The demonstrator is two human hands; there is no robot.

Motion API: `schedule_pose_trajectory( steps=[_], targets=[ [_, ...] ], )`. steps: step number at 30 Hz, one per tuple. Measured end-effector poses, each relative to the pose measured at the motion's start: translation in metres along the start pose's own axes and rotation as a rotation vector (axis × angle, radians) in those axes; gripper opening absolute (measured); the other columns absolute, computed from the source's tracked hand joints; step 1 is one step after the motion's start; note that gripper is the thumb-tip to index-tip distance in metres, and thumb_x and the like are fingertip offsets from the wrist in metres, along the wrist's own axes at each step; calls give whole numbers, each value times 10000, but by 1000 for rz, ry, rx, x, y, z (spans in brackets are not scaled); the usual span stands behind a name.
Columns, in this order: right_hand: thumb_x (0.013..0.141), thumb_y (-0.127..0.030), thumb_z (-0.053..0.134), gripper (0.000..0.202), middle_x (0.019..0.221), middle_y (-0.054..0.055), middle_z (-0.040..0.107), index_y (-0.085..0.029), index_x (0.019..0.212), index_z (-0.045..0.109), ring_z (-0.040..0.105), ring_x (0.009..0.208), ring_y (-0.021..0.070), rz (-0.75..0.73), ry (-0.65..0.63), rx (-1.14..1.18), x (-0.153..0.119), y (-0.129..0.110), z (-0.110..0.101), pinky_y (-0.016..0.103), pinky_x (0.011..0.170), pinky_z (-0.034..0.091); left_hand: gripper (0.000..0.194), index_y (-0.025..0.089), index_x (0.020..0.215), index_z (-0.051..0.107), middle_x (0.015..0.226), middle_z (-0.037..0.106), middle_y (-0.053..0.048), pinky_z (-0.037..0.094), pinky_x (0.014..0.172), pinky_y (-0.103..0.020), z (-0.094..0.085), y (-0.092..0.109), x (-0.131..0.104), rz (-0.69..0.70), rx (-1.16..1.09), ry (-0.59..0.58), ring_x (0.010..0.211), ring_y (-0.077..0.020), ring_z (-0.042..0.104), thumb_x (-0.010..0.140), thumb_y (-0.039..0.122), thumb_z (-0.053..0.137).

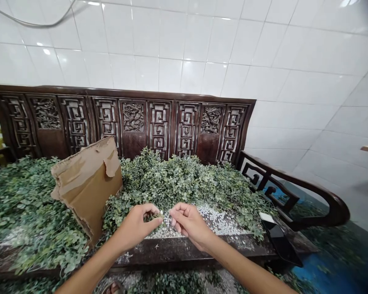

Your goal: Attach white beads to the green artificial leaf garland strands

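My left hand (pixel 141 223) is closed over the front of the bench, pinching a small green sprig (pixel 153 217) between thumb and fingers. A tiny white piece shows at its fingertips. Just to the right, my right hand (pixel 188 224) has its fingers pressed together; whatever sits between them is too small to make out. The fingertips of both hands are close but apart. Beneath and behind them lie many small white pieces (pixel 219 222), with a heap of green artificial leaf sprigs (pixel 184 179) piled against the bench back.
A torn cardboard sheet (pixel 93 192) stands upright among the leaves on the left. At the right end of the carved wooden bench (pixel 135 143), a dark phone (pixel 279 239) lies by the curved armrest (pixel 337 210). More leaves and a foot (pixel 113 288) show below.
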State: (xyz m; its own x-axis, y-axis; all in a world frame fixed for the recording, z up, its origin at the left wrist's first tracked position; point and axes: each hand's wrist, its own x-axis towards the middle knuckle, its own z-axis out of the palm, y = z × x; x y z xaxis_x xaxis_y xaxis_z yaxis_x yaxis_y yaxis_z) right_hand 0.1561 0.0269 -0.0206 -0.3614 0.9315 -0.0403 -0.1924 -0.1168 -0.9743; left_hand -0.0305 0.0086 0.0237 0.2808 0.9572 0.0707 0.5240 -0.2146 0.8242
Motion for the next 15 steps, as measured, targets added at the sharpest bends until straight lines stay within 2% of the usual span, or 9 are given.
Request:
schedule_pose_trajectory(
  steps=[4, 8, 15],
  targets=[
    [717, -449, 763, 332, 591, -40, 564, -134, 733, 657, 363, 436, 30, 40, -7, 91, -1, -1, 6, 174, 377, 192, 223, 170, 724, 652, 720, 645, -5, 378, 653, -254, 2, -1, 0, -17, -80, -37, 718, -180, 540, 749, 387, 609],
    [644, -352, 839, 313, 676, -8, 603, -139, 833, 712, 448, 558, 59, 94, -45, 217, -3, -4, 8, 181, 459, 260, 280, 157, 694, 638, 656, 602, 7, 341, 583, -234, 2, -2, -2, -73, -206, -56, 637, -150, 494, 725, 435, 645],
    [656, -340, 840, 274, 633, -22, 544, -134, 794, 724, 406, 574, 70, 60, -111, 262, -6, -7, 10, 210, 509, 258, 305, 158, 699, 636, 702, 613, -14, 390, 675, -253, 2, 2, -4, -14, -238, -43, 737, -181, 519, 768, 454, 604]
  ],
)
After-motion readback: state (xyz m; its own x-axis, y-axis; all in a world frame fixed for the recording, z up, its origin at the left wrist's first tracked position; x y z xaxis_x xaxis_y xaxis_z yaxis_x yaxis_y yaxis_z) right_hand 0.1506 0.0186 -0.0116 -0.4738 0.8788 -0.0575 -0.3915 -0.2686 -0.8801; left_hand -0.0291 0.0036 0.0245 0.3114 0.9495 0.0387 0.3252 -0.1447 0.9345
